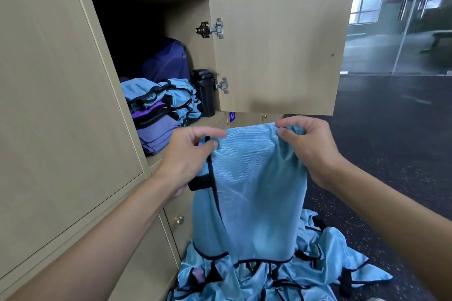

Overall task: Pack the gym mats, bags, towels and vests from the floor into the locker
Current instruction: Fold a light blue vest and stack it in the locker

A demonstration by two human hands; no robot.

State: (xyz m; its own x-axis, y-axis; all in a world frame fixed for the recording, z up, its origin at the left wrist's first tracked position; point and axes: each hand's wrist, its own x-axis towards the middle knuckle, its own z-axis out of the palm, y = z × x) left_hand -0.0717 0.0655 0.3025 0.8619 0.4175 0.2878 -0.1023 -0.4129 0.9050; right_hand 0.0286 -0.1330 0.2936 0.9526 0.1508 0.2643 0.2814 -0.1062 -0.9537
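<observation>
While both hands hold it up at the middle of the view, the light blue mesh vest with black trim (256, 190) hangs full length in front of the beige wooden locker (61, 80). The left hand (188, 154) pinches the vest's top edge at 9 o'clock, its grip clamped on the fabric beside a black strap. The right hand (310, 149) has its grip closed on the top corner at 3 o'clock, thumb in front and fingers behind. The hem reaches down to a loose heap of shiny light blue vests (318, 264) on the dark speckled floor (391, 154) at 6 o'clock, by the foot of the locker. At 10 o'clock from the hands, the open compartment holds a stack of folded blue vests (166, 98) lying on folded purple cloths (156, 137), near the shelf's front edge. Just at 3 o'clock of that stack stands a black plastic container (204, 90), and behind it, at 12 o'clock, a dark purple bag (168, 61). The compartment's wooden door (281, 44) stands open at 1 o'clock on two metal hinges (212, 29). Beyond, at 2 o'clock, is a glass wall (396, 19).
</observation>
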